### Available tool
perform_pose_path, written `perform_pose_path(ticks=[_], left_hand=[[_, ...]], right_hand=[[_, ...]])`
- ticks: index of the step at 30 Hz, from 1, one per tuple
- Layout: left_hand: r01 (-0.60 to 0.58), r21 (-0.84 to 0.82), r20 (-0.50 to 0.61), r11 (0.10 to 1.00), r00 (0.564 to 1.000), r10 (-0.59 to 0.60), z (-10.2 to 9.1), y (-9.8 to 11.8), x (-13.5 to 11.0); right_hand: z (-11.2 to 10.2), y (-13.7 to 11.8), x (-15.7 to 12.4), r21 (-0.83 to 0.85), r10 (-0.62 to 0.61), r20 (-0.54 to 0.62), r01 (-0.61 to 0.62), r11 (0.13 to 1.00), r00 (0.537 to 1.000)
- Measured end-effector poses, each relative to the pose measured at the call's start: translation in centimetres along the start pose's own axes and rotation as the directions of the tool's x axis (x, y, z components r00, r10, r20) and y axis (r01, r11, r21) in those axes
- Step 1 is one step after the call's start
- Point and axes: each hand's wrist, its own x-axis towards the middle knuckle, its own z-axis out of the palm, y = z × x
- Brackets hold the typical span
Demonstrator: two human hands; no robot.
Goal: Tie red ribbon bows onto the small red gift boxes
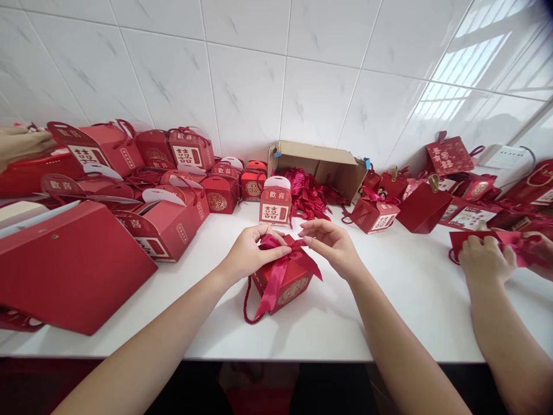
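A small red gift box (294, 286) with a round gold emblem stands on the white table in front of me. Around its top runs a crimson satin ribbon (276, 283), crossed into a bow whose tails hang over the front. My left hand (247, 253) is closed on the ribbon, its thumb pressed across the bow. On the other side, my right hand (336, 249) has curved fingers apart from the thumb, with the tips at the bow's right edge. From the box's left side hangs a dark red cord (246, 305). The fingers' undersides are partly hidden.
Many red boxes crowd the left, including a large one (78, 259). Behind my box stand a small box (275, 202) and a cardboard carton (319, 153) spilling ribbons (309, 190). At right, another person's hands (488, 259) hold a ribboned red box; another hand (23, 144) shows far left.
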Motion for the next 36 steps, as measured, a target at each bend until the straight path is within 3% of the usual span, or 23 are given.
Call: perform_pose_path(ticks=[7,14,25,33,36], left_hand=[[0.005,-0.068,0.009,0.998,1.000,-0.005,0.1,-0.1,-0.1],[-0.001,-0.067,0.009,0.998,1.000,0.001,0.1,-0.1,-0.1],[-0.006,-0.080,0.009,0.997,1.000,0.007,0.1,-0.1,-0.1],[-0.040,-0.061,0.016,0.997,0.999,0.041,0.1,-0.5,0.0],[-0.071,-0.037,0.018,0.997,0.997,0.072,0.2,-0.6,0.0]], right_hand=[[-0.4,0.1,-0.2,0.064,-0.071,0.074,0.067,0.996,0.995],[0.5,0.2,0.0,0.042,-0.037,-0.003,0.037,0.998,0.999],[1.3,0.5,0.0,0.131,-0.033,-0.014,0.035,0.991,0.999],[2.2,0.7,-0.3,0.019,-0.090,-0.082,0.092,0.996,0.993],[2.2,0.8,-0.2,-0.127,-0.182,-0.101,0.169,0.977,0.978]])
